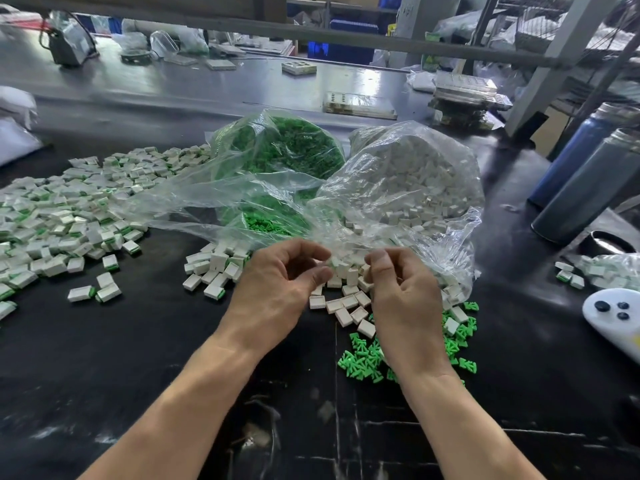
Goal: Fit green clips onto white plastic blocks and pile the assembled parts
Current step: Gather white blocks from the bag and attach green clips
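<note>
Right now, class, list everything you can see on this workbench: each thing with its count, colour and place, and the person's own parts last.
assembled parts: a large heap, white with green edges, left side of the table
bag of green clips: one, clear plastic, centre back
bag of white blocks: one, clear plastic, open, right of the green bag
loose white blocks: a small pile, white, spilled between the hands
loose green clips: a scatter, green, under the right wrist
flasks: two, blue and grey, right edge
controller: one, white with dark buttons, right edge
table: one, black, scuffed
left hand: fingers curled, appears to pinch a white piece
right hand: fingers curled over the blocks; what it holds is unclear
</note>
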Action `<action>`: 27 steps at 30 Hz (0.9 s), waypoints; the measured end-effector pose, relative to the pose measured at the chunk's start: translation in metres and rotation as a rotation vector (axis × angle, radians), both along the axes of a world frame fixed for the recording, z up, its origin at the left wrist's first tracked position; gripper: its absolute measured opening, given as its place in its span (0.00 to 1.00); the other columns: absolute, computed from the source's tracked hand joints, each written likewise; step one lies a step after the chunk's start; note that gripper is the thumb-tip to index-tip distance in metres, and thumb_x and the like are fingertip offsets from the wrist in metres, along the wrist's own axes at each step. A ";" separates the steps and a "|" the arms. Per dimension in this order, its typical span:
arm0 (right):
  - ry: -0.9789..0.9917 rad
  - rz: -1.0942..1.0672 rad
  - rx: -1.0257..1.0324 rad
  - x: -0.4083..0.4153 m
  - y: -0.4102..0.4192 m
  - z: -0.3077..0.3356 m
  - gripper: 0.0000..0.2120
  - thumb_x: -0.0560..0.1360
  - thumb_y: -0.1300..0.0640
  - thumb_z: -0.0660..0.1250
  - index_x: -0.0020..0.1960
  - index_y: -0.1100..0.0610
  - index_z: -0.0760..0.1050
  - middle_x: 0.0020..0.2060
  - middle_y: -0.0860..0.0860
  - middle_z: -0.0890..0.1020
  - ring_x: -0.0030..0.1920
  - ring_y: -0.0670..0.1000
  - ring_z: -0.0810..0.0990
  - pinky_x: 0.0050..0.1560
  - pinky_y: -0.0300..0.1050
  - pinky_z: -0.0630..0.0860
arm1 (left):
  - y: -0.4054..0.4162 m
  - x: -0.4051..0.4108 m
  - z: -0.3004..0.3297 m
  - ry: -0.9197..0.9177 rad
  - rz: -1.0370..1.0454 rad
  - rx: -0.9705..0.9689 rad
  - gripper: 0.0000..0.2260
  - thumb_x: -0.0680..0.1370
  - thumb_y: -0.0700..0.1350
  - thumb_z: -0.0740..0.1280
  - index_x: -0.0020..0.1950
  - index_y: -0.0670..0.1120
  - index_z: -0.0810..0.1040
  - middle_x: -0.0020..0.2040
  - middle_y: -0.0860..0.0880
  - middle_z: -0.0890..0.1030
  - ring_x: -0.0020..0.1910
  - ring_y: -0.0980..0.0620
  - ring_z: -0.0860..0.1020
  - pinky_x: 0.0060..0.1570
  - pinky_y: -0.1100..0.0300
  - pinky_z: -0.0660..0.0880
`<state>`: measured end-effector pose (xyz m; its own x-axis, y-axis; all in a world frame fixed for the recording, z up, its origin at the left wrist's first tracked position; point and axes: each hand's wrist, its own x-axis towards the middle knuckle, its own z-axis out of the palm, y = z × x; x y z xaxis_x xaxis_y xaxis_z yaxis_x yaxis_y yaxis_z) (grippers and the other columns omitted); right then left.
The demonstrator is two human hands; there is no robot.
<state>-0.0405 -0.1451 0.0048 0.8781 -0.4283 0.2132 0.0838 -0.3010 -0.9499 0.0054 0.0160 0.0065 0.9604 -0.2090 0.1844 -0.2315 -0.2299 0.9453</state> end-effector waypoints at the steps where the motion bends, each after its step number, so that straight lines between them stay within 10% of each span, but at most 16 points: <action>1: 0.008 -0.009 -0.012 0.001 -0.002 -0.001 0.08 0.85 0.52 0.63 0.51 0.46 0.80 0.39 0.45 0.83 0.33 0.41 0.76 0.35 0.36 0.70 | 0.008 0.005 0.001 0.001 0.041 0.082 0.08 0.76 0.46 0.77 0.49 0.59 0.84 0.40 0.59 0.85 0.39 0.62 0.83 0.41 0.70 0.77; 12: 0.129 -0.011 -0.201 0.007 -0.036 0.001 0.07 0.83 0.56 0.68 0.50 0.45 0.81 0.33 0.45 0.84 0.32 0.36 0.79 0.31 0.28 0.70 | 0.066 0.040 -0.001 0.104 0.493 0.557 0.10 0.76 0.48 0.77 0.36 0.58 0.82 0.37 0.61 0.83 0.40 0.54 0.82 0.45 0.57 0.77; 22: 0.361 -0.014 -0.334 0.004 -0.060 0.015 0.07 0.78 0.44 0.73 0.44 0.46 0.83 0.39 0.46 0.84 0.43 0.50 0.83 0.51 0.55 0.83 | 0.070 0.039 0.002 0.068 0.603 0.586 0.04 0.78 0.50 0.76 0.47 0.53 0.82 0.47 0.51 0.84 0.47 0.47 0.82 0.50 0.50 0.80; 27: 0.494 0.049 -0.389 0.002 -0.058 0.016 0.08 0.76 0.43 0.75 0.43 0.46 0.85 0.38 0.42 0.84 0.41 0.44 0.81 0.47 0.47 0.79 | 0.047 0.025 0.009 -0.026 0.488 0.520 0.10 0.77 0.56 0.74 0.40 0.53 0.80 0.36 0.58 0.81 0.37 0.58 0.79 0.37 0.60 0.72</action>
<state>-0.0384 -0.2034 0.0210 0.9295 -0.3575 -0.0906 -0.3144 -0.6394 -0.7017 0.0302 0.0628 0.0157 0.9634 0.1765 0.2017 -0.0083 -0.7325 0.6807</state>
